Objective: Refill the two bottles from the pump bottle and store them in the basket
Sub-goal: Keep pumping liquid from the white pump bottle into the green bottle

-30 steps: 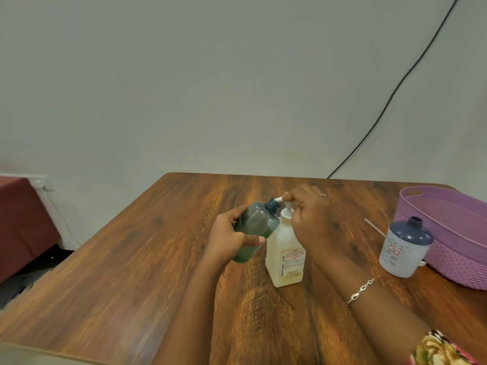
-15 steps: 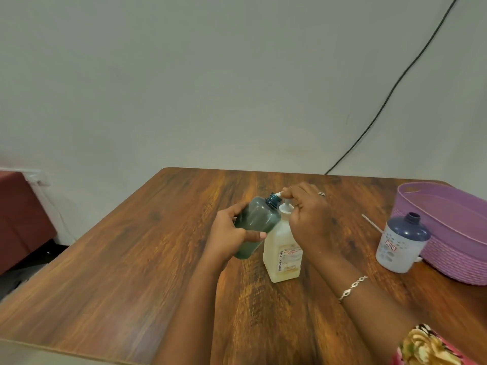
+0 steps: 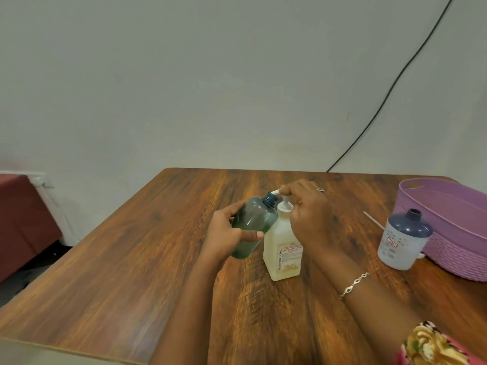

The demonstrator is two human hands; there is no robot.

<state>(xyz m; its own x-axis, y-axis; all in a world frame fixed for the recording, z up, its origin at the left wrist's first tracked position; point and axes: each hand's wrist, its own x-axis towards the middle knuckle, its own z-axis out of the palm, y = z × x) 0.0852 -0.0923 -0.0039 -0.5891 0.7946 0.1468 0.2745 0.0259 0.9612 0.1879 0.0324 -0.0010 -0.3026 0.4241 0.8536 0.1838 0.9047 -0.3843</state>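
A single head-worn wide-angle view looks forward and down across the tabletop [image 3: 126, 259] toward the wall [image 3: 210, 75] behind it. It sits near: the tabletop's close edge runs along the frame's bottom left, the basket [image 3: 448, 248] is cut by the right edge

Both bare forearms enter from the lower edge and converge near the middle of the view. Left hand [image 3: 226, 233]: thumb and fingers curled round the body of a translucent grey-green plastic bottle [image 3: 254, 222], held tilted, its open neck toward the right hand. Right hand [image 3: 308, 214]: knuckles uppermost, fingertips bunched on the nozzle head of a cream-white plastic pump bottle [image 3: 283, 248]. A silver ring [image 3: 320, 190] sits on one right finger, a silver chain bracelet [image 3: 354, 284] on the right wrist, and a floral sleeve [image 3: 432, 343] covers the right arm higher up.
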